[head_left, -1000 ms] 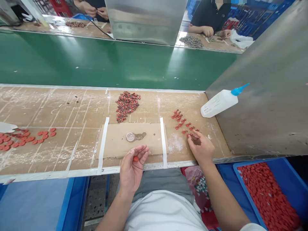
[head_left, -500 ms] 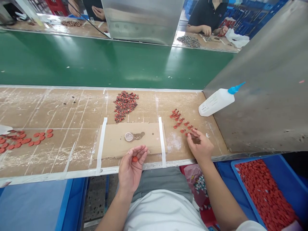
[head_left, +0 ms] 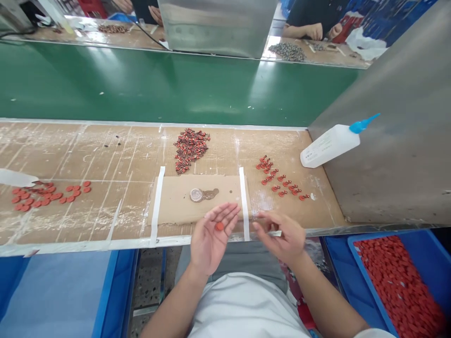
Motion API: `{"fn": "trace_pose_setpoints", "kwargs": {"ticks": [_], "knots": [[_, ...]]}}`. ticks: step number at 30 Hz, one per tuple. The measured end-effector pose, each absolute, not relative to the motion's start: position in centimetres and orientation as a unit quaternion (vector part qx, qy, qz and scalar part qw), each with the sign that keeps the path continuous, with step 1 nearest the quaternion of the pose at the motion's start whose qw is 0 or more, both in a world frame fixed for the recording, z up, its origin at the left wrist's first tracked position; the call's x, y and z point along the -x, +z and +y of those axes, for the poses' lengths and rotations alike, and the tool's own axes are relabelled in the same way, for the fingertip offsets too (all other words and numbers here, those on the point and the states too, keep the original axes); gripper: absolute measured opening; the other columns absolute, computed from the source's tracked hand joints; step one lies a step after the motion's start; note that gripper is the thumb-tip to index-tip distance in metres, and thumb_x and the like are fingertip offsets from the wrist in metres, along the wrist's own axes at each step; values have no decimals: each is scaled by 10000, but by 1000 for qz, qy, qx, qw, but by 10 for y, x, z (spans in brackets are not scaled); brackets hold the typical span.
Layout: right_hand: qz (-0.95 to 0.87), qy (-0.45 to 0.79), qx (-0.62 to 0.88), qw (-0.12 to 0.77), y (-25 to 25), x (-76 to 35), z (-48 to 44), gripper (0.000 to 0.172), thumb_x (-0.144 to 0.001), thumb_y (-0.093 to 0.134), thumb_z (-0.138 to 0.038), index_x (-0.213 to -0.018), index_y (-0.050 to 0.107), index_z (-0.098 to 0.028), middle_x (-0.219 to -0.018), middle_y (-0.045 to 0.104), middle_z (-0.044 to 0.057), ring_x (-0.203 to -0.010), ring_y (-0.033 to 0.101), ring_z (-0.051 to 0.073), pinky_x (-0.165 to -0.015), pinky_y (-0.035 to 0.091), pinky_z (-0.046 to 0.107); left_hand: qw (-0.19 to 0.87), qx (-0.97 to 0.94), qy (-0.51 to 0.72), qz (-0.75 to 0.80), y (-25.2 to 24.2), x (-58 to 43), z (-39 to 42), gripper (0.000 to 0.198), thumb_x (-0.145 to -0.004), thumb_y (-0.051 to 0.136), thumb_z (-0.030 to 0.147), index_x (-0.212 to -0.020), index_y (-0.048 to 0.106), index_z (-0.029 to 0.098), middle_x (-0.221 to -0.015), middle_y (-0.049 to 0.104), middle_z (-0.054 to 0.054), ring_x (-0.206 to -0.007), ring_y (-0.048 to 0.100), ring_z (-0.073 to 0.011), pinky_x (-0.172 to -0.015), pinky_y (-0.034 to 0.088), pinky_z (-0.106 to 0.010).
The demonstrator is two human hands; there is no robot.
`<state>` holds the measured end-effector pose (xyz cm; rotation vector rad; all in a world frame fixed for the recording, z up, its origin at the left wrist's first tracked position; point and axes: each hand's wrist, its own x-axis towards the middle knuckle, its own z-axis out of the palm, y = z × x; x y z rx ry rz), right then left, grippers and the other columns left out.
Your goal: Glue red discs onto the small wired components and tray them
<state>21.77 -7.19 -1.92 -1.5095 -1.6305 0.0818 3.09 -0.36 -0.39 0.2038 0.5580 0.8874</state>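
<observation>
You at the bench, L hand turned palm up, fingers released and spread, a red disc lying loose on the palm, not clenched. R hand hovered just beside it, fingers half curled, nothing visible btwn them. Disc looked light, stiff, prob. slick; best pinched by its rim. Both hands were near the bench's front edge, by a cardboard sheet held w/ white tape strips, a round metal-look piece in a brown smear on it. To its right, rows of small red parts; beyond it, a heap of red-and-black parts; to its left, loose red discs. A squeeze bottle w/ blue nozzle lay far right; a blue tray of red discs sat below the bench.
</observation>
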Motion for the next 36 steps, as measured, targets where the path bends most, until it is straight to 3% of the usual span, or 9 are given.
{"fn": "trace_pose_setpoints", "kwargs": {"ticks": [3, 7, 13, 16, 19, 22, 25, 28, 36], "knots": [[-719, 86, 554, 411, -7, -195, -60, 462, -778, 742, -176, -1209, 593, -248, -934, 748, 34, -624, 641, 126, -643, 551, 273, 889, -68, 389, 233, 1, -38, -3, 441, -936, 424, 374, -1189, 641, 85, -1335, 602, -199, -1301, 522, -299, -1146, 335, -432], [-751, 122, 522, 386, -7, -185, -48, 419, -817, 715, -207, -1218, 601, -242, -968, 753, 46, -785, 700, 159, -738, 567, 290, 898, -57, 377, 221, 2, -39, -2, 455, -938, 416, 387, -1219, 617, 92, -1366, 581, -190, -1335, 486, -294, -1170, 287, -438], [-754, 127, 526, 373, -13, -186, -43, 265, -841, 707, -236, -1104, 679, -249, -835, 769, 13, -675, 711, 136, -670, 575, 242, 898, -68, 378, 214, 1, -33, -1, 404, -930, 430, 334, -1190, 633, 101, -1354, 595, -176, -1325, 499, -289, -1159, 304, -422], [-714, 137, 559, 400, -18, -182, -43, 186, -867, 670, -241, -1049, 706, -256, -879, 775, 20, -713, 733, 158, -675, 597, 260, 895, -76, 379, 224, 1, -33, -1, 376, -922, 447, 311, -1163, 652, 109, -1342, 607, -167, -1320, 504, -288, -1137, 341, -408], [-655, 157, 589, 445, -21, -178, -46, 229, -853, 676, -224, -1081, 691, -242, -914, 774, 36, -706, 733, 169, -625, 601, 270, 889, -75, 383, 239, 0, -35, -1, 366, -918, 458, 296, -1155, 661, 105, -1351, 600, -165, -1341, 480, -283, -1124, 364, -383], [-662, 170, 577, 447, -21, -177, -48, 381, -809, 710, -194, -1178, 641, -264, -962, 769, 23, -659, 713, 144, -547, 572, 244, 890, -65, 386, 235, -1, -35, -1, 373, -919, 449, 287, -1172, 655, 108, -1366, 591, -155, -1356, 462, -278, -1137, 350, -384], [-714, 146, 548, 412, -18, -179, -48, 443, -794, 725, -189, -1215, 623, -280, -1019, 760, 18, -673, 712, 136, -629, 594, 253, 894, -56, 389, 216, -1, -34, -1, 388, -927, 429, 292, -1178, 648, 94, -1366, 588, -165, -1351, 469, -279, -1164, 309, -400], [-722, 142, 549, 397, -17, -178, -45, 350, -816, 714, -211, -1156, 660, -273, -1008, 763, 22, -710, 729, 151, -707, 613, 269, 893, -61, 391, 214, -1, -34, -2, 398, -936, 427, 312, -1186, 645, 92, -1368, 585, -169, -1350, 470, -280, -1174, 289, -409], [-579, 365, 586, 433, -14, -171, -44, 306, -792, 738, -254, -1094, 702, -233, -971, 767, 41, -843, 747, 205, -725, 650, 310, 892, -94, 380, 224, -1, -33, -3, 391, -942, 438, 340, -1205, 643, 136, -1392, 570, -142, -1366, 450, -276, -1138, 338, -417]]}}
